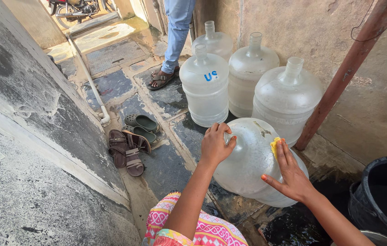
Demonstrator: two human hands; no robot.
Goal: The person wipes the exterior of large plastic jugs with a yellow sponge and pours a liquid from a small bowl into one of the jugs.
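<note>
Under both hands, a large translucent water jug (pixel 248 164) is lying tilted on the wet stone floor (pixel 166 168), its neck end pointing away toward four upright jugs (pixel 243 77) standing against the wall. The left hand (pixel 216 145) is gripping the neck end, fingers curled down around it and thumb on the near side, so it is closed on the jug. The right hand (pixel 289 175) is lying nearly flat on the jug's side, fingers spread, its fingertips pressing a small yellow scrub pad (pixel 275 146) against the plastic rather than clasping it. Beyond the right wrist, a black tub (pixel 382 196) is sitting, apparently holding dark water. Left of the left hand, sandals (pixel 127 150) and green clogs (pixel 142 124) are lying on the floor; another person's leg (pixel 175 36) is standing further off. As I judge it, the round, wet jug could roll or slip from the left-hand grip if the scrubbing pressure pushes sideways, and the pad, only pinned by fingertips, could slide off.
</note>
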